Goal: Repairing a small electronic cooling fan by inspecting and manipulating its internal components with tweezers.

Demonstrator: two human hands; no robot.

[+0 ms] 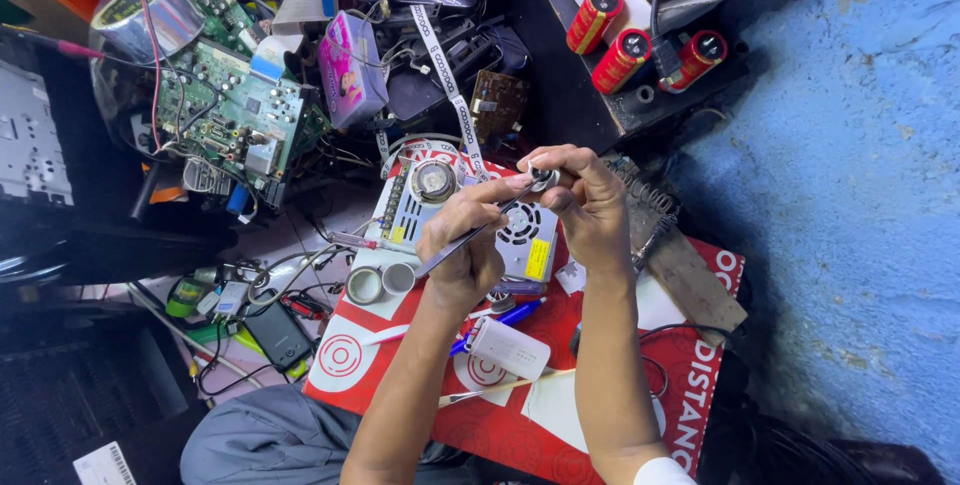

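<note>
**Tweezers at a small round part, over a cluttered repair bench**

Both hands meet above the middle of the red printed mat [520, 425] that covers the near part of the work surface. The left hand [462, 240] is curled tight around a pair of slim metal tweezers [470, 237], thumb and forefinger pinching them partway along, the tips pointing up and to the right. The right hand [585, 200] has its thumb and forefinger closed on a small round silver part [543, 179], held at the fingertips; the tweezer tips reach it, though whether they grip it or only touch it cannot be told.

Directly beneath the hands lies a perforated metal power supply [525, 235] with a fan grille and a yellow label, a round metal component [433, 182] resting on its far end. Just left of it on the mat sit two small rings [380, 283]. Near the mat's middle lie a white rectangular adapter [508, 348] and a blue pen [515, 313]. A coiled soldering-iron stand [655, 213] sits on a wooden strip at the mat's right edge.

At the far left corner lie a green circuit board [230, 110] and a roll of silver tape [140, 15]. Three red cylindrical capacitors [622, 60] rest on a dark ledge at the far right. A black phone [278, 335] lies off the mat's left edge among wires.
</note>
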